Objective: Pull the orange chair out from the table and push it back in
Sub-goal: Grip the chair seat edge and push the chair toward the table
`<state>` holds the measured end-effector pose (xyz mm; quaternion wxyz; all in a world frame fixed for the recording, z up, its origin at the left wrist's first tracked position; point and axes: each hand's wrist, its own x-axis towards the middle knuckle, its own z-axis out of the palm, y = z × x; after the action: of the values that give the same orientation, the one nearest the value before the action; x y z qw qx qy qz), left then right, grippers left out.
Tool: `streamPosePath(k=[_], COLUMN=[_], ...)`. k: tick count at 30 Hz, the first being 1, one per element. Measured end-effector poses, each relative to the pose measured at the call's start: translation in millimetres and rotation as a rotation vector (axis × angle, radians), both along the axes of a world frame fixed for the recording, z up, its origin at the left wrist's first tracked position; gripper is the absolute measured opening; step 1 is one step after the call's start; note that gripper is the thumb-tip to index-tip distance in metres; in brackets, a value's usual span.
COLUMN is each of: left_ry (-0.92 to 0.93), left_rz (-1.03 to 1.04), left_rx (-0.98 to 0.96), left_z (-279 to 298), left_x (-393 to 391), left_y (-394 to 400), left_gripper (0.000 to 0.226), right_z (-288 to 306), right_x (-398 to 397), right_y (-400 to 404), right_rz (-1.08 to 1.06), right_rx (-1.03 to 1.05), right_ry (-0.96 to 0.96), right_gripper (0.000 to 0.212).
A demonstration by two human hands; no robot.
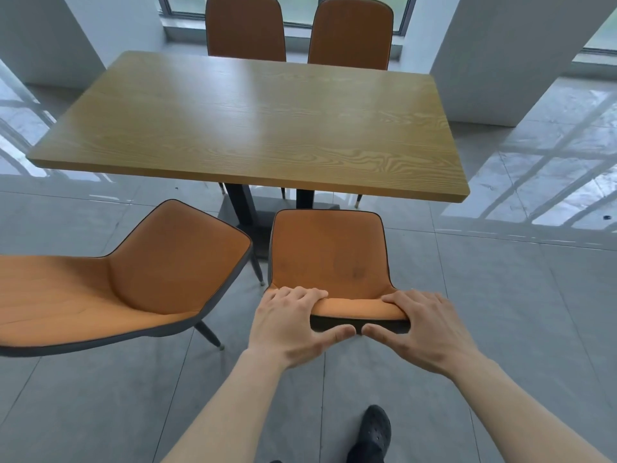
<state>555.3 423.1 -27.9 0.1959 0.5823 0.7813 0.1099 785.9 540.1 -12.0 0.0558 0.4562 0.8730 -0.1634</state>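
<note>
An orange chair with dark piping stands just in front of the near edge of the wooden table, its seat fully out from under the tabletop. Both hands grip the top of its backrest. My left hand wraps the left end, fingers over the front and thumb on the dark back. My right hand holds the right end the same way, the two thumbs almost touching.
A second orange chair stands turned at an angle to the left, close beside the held one. Two more orange chairs sit tucked at the table's far side. My black shoe rests on the grey tiled floor below.
</note>
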Motion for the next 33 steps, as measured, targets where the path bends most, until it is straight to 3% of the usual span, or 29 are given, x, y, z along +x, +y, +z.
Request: streamPosePath(k=[16, 33], left_ry=[0.034, 0.032], left_rz=[-0.106, -0.118], left_rx=[-0.002, 0.014], left_z=[-5, -12], left_x=[-9, -6], left_y=[-5, 3], left_gripper=[0.089, 0.090], right_z=[3, -6], right_x=[-5, 0], right_y=[-26, -9], right_rz=[-0.073, -0.061], right_rx=[0.056, 0.039], right_ry=[-0.080, -0.109], right_gripper=[0.088, 0.096])
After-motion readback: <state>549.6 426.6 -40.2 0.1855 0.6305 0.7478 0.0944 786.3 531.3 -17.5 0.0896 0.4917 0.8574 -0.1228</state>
